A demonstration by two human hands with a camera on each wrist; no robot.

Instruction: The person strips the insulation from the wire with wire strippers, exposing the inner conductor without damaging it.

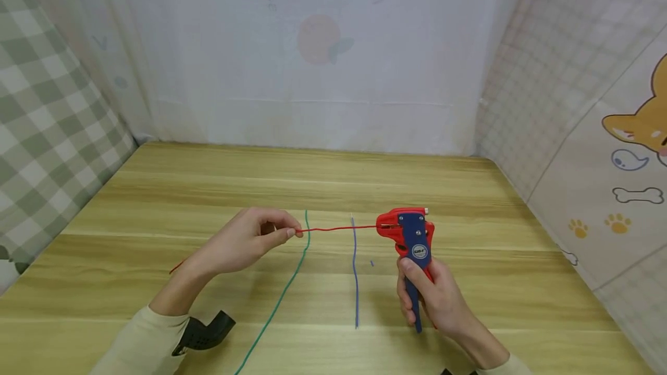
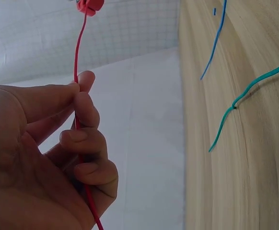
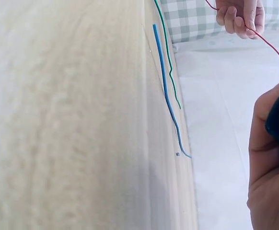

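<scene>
So you've got the red wire (image 1: 339,228) pinched between thumb and fingertips of your left hand (image 1: 249,241), with the other fingers curled along it, and your right hand (image 1: 436,291) is wrapped round the handles of the wire stripper (image 1: 415,233). The wire runs nearly straight from your pinch to the tool's nose, above the surface (image 1: 531,294). My guess is that's deliberate: a taut line keeps the end lined up with the jaws, and gripping back from the tool keeps your fingers clear. Can't really tell how deep the end sits or how hard you're squeezing, the angle's poor for that.

Around you, the green wire (image 1: 285,291) and the blue wire (image 1: 354,262) lie below, and your red one passes over both. There's a tiny blue snippet (image 1: 372,263) between the blue wire and your right hand. Nothing's really blocking you, imo, though the red wire's loose tail trails past your left wrist and might snag.
</scene>
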